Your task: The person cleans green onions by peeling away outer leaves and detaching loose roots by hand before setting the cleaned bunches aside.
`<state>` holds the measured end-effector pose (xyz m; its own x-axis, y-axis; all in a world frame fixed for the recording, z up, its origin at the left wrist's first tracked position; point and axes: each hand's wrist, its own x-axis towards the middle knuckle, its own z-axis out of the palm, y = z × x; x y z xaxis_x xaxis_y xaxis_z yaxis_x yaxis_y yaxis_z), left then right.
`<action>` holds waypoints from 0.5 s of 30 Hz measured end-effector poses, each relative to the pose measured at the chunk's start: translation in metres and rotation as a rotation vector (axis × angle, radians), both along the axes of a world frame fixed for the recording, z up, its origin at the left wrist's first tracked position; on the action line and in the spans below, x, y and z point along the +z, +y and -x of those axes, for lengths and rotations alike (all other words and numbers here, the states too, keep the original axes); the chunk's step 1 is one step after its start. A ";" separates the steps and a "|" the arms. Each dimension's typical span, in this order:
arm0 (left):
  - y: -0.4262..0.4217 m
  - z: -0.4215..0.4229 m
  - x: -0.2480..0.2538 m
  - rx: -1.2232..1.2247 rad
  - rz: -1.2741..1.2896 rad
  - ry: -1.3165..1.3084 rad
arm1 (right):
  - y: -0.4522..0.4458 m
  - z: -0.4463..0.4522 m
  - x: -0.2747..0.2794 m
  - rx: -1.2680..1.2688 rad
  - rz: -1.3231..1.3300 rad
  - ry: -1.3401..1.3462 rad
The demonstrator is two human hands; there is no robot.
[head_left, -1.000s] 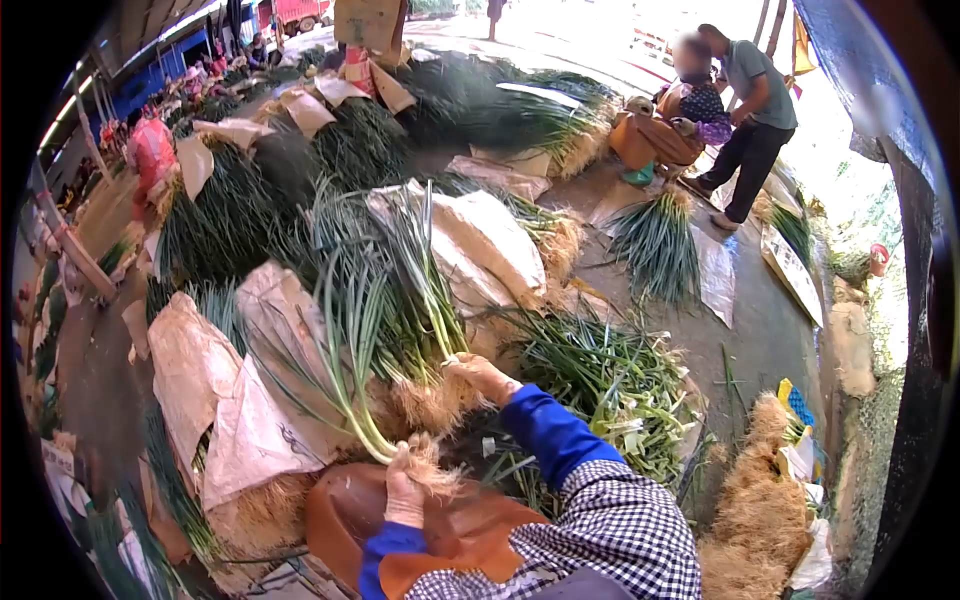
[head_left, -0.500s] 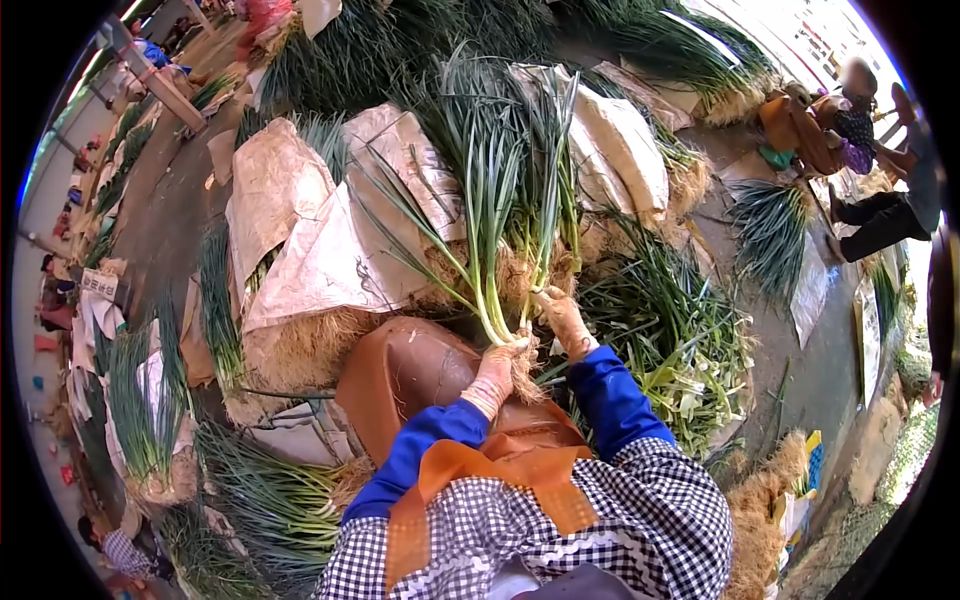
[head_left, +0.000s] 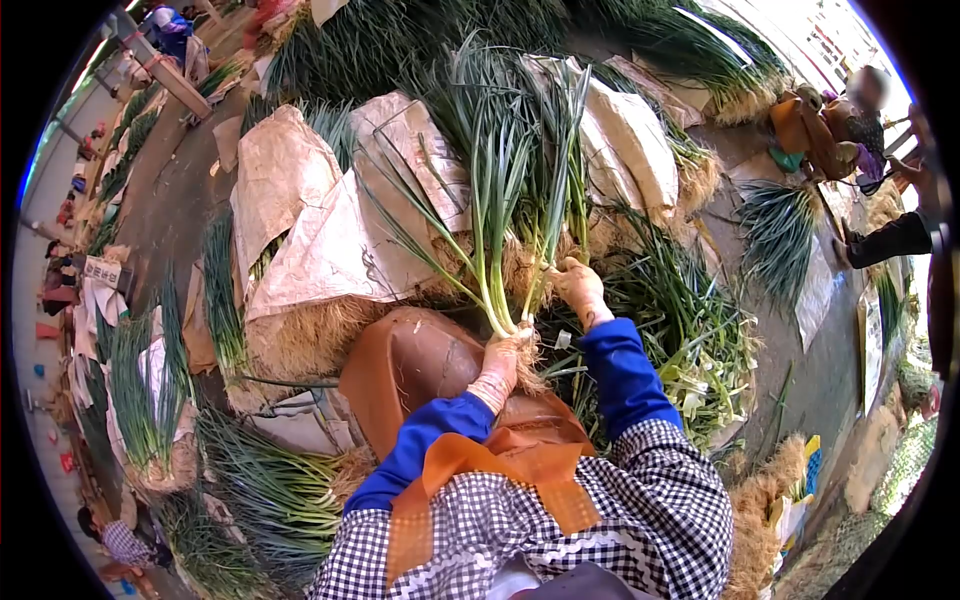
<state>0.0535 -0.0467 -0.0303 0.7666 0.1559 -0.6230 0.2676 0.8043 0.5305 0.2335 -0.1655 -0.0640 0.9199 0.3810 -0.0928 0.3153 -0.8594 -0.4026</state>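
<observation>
My left hand [head_left: 500,362] is closed round the root end of a bunch of green onions [head_left: 490,230]. Their pale stems fan upward into long dark leaves, and brown roots [head_left: 528,375] hang beside the fingers. At the right side of the stems, my right hand [head_left: 580,290] has its fingers bent together; what they pinch is hidden. Under the bunch is a brown apron [head_left: 415,365] over my knee. A pile of loose leaves and peelings [head_left: 690,340] lies just right of my right hand.
Beige sacking [head_left: 345,240] covers rooted bundles in front of me. More green onions [head_left: 275,480] lie at lower left, and another bundle [head_left: 145,390] beyond. A large heap [head_left: 420,50] stands at the back. Other people [head_left: 850,120] are at the upper right, beside a walkway [head_left: 745,150].
My right hand has moved slightly up and right along the stems. A small white scrap now shows below it. My left hand keeps hold of the green onions.
</observation>
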 end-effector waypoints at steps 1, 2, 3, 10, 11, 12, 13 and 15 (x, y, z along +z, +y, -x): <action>-0.001 0.000 0.000 0.000 -0.031 -0.012 | 0.008 -0.004 0.010 0.010 0.060 0.036; -0.002 -0.001 -0.001 0.003 -0.060 -0.022 | 0.016 -0.008 0.019 0.023 0.120 0.071; -0.004 0.000 0.003 0.013 -0.058 -0.019 | 0.025 -0.001 0.056 -0.051 0.086 0.160; -0.004 0.001 0.008 0.016 0.023 -0.014 | 0.024 0.015 0.027 -0.082 -0.025 0.074; -0.004 0.000 0.008 0.009 0.024 -0.007 | 0.022 0.027 0.039 -0.084 -0.010 0.063; -0.004 -0.002 0.002 0.039 0.001 0.004 | 0.019 0.037 0.029 -0.087 -0.170 0.060; -0.003 -0.002 -0.005 0.070 -0.021 0.013 | 0.019 0.053 0.051 -0.052 -0.203 0.105; -0.001 -0.005 -0.005 0.122 0.018 0.027 | 0.010 0.071 0.029 0.004 -0.389 -0.028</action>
